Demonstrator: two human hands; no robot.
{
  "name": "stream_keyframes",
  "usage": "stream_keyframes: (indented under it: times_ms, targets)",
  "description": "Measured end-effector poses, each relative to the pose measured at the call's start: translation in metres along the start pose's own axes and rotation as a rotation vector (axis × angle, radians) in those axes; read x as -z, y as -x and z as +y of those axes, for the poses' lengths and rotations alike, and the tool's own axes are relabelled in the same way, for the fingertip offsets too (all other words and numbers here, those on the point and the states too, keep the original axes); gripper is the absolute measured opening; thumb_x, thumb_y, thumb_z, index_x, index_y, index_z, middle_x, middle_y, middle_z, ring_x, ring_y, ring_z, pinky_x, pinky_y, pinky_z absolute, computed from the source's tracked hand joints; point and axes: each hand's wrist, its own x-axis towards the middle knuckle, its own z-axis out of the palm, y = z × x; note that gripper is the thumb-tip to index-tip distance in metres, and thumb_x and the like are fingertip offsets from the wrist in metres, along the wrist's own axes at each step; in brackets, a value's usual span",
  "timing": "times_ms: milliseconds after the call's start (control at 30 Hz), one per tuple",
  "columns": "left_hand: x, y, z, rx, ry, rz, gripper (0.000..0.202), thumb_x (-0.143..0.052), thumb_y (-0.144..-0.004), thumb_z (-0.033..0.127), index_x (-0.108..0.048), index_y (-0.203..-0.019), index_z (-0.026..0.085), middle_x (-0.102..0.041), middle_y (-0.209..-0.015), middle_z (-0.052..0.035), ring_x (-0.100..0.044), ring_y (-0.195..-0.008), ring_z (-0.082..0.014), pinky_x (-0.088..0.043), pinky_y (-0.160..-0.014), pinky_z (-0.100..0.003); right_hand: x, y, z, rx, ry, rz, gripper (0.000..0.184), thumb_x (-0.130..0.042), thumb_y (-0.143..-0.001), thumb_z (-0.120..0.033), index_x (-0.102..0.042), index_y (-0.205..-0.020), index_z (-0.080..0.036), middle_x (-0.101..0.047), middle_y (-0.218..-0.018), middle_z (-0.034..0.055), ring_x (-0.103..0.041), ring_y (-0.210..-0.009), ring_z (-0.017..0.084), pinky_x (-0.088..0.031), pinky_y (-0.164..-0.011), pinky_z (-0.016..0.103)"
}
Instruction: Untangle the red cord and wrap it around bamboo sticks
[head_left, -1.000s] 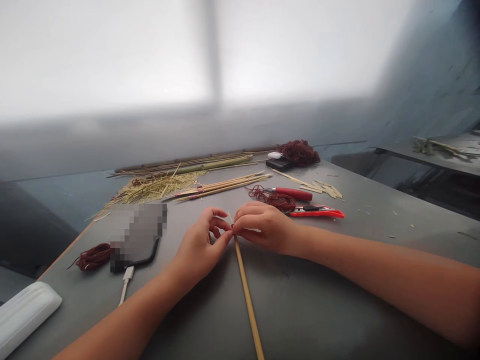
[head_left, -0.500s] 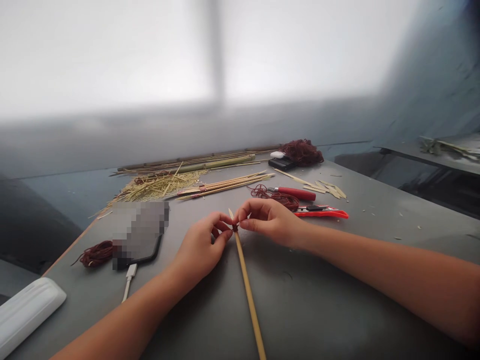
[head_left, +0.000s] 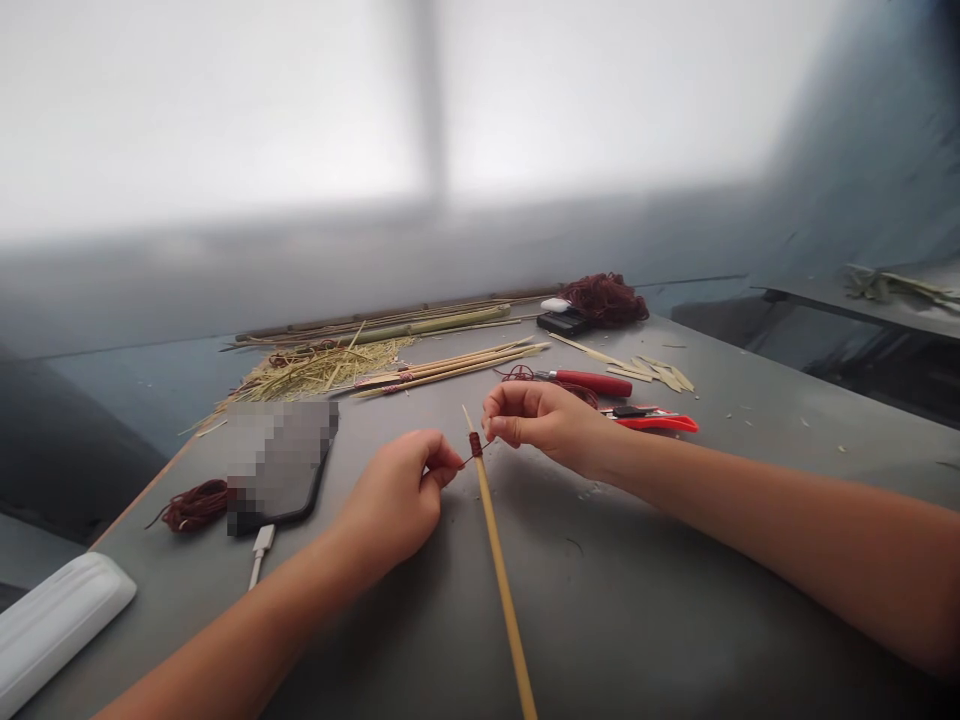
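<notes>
A thin pale bamboo stick (head_left: 499, 565) runs from the bottom of the view up between my hands, its pointed tip away from me. Just below the tip, dark red cord (head_left: 475, 445) is wound round it in several turns. My left hand (head_left: 405, 485) pinches one cord end to the left of the stick. On the other side, my right hand (head_left: 536, 420) pinches the other end between thumb and fingers. Both short lengths of cord stretch out from the winding, and neither hand touches the stick.
Beyond my right hand lie a red-handled tool (head_left: 592, 383) and a red utility knife (head_left: 652, 420). Bound sticks (head_left: 457, 367), shavings (head_left: 330, 368) and a cord heap (head_left: 607, 300) are farther back. A phone (head_left: 281, 465), a cord bundle (head_left: 193, 506) and a white case (head_left: 67, 630) sit left.
My hands have moved apart from the stick, left hand to the left and right hand to the right, drawing the cord ends outward. The winding now shows fully.
</notes>
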Motion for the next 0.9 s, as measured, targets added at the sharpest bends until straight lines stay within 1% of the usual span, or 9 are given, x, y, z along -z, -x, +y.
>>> stream_keyframes:
  times_ms: [100, 333, 500, 567, 600, 667, 767, 833, 900]
  targets:
    - [0.002, 0.002, 0.004, 0.009, 0.015, -0.006, 0.016, -0.053, -0.079, 0.013, -0.062, -0.071, 0.023, -0.068, -0.071, -0.0011, -0.061, -0.069, -0.02, -0.05, -0.069, -0.034, 0.0, 0.001, -0.001, -0.02, -0.018, 0.02, 0.021, -0.075, -0.068, -0.03, -0.059, -0.077, -0.019, -0.062, -0.071, -0.0015, -0.053, -0.069, 0.014, -0.034, -0.064, 0.028]
    - [0.004, 0.001, 0.01, 0.064, 0.096, -0.026, 0.013, -0.055, -0.077, 0.017, -0.062, -0.069, 0.023, -0.069, -0.069, -0.0008, -0.063, -0.068, -0.0208, -0.053, -0.07, -0.035, 0.0, 0.001, -0.003, -0.006, -0.02, 0.028, 0.019, -0.074, -0.068, -0.027, -0.059, -0.074, -0.019, -0.063, -0.073, -0.0014, -0.049, -0.065, 0.012, -0.035, -0.063, 0.027]
    - [0.007, -0.002, 0.008, 0.091, 0.2, -0.075, 0.009, -0.061, -0.073, 0.019, -0.063, -0.065, 0.022, -0.069, -0.065, -0.0003, -0.065, -0.066, -0.0202, -0.052, -0.065, -0.032, 0.001, 0.0, 0.0, -0.001, -0.011, 0.012, 0.021, -0.075, -0.069, -0.029, -0.058, -0.075, -0.019, -0.062, -0.071, -0.0014, -0.055, -0.069, 0.014, -0.036, -0.063, 0.027]
    - [0.006, -0.003, 0.005, 0.099, 0.257, -0.09, 0.006, -0.063, -0.073, 0.022, -0.065, -0.068, 0.021, -0.07, -0.066, -0.0006, -0.064, -0.065, -0.0196, -0.052, -0.064, -0.032, 0.002, 0.0, 0.0, 0.022, 0.002, 0.021, 0.021, -0.076, -0.072, -0.03, -0.058, -0.075, -0.018, -0.063, -0.072, -0.0009, -0.056, -0.07, 0.014, -0.037, -0.064, 0.027]
    - [0.005, -0.003, 0.003, 0.106, 0.297, -0.098, 0.006, -0.065, -0.074, 0.025, -0.066, -0.07, 0.021, -0.071, -0.067, -0.001, -0.065, -0.066, -0.0196, -0.052, -0.064, -0.032, 0.003, 0.0, 0.0, 0.032, 0.0, 0.026, 0.022, -0.076, -0.073, -0.031, -0.059, -0.076, -0.018, -0.064, -0.074, -0.0007, -0.056, -0.07, 0.013, -0.038, -0.064, 0.028]
    - [0.001, -0.002, -0.001, 0.119, 0.393, -0.114, 0.013, -0.068, -0.075, 0.033, -0.066, -0.073, 0.021, -0.073, -0.071, -0.0021, -0.067, -0.068, -0.0202, -0.054, -0.067, -0.034, 0.003, 0.002, -0.001, 0.039, -0.058, 0.024, 0.024, -0.077, -0.075, -0.033, -0.058, -0.078, -0.018, -0.065, -0.075, -0.0006, -0.057, -0.07, 0.013, -0.042, -0.067, 0.028]
    - [-0.003, 0.001, -0.001, 0.192, 0.673, -0.155, 0.024, -0.078, -0.071, 0.041, -0.065, -0.074, 0.022, -0.078, -0.086, -0.005, -0.073, -0.084, -0.0233, -0.058, -0.082, -0.039, 0.0, 0.005, -0.004, 0.032, -0.232, 0.004, 0.031, -0.081, -0.074, -0.036, -0.056, -0.08, -0.018, -0.067, -0.076, -0.0008, -0.063, -0.071, 0.014, -0.048, -0.07, 0.031]
    - [-0.003, 0.003, 0.003, 0.272, 0.883, -0.204, 0.027, -0.085, -0.067, 0.04, -0.067, -0.074, 0.022, -0.079, -0.099, -0.0065, -0.073, -0.097, -0.0251, -0.057, -0.092, -0.041, -0.002, 0.007, -0.006, 0.018, -0.326, -0.019, 0.034, -0.083, -0.074, -0.037, -0.056, -0.08, -0.018, -0.068, -0.077, -0.0004, -0.065, -0.07, 0.015, -0.05, -0.071, 0.033]
    - [-0.001, 0.005, 0.009, 0.334, 1.025, -0.262, 0.028, -0.089, -0.063, 0.036, -0.067, -0.073, 0.02, -0.078, -0.106, -0.008, -0.072, -0.104, -0.0267, -0.057, -0.094, -0.04, -0.003, 0.007, -0.007, -0.009, -0.376, -0.033, 0.035, -0.083, -0.075, -0.037, -0.055, -0.079, -0.017, -0.068, -0.078, 0.0004, -0.065, -0.068, 0.014, -0.051, -0.071, 0.033]
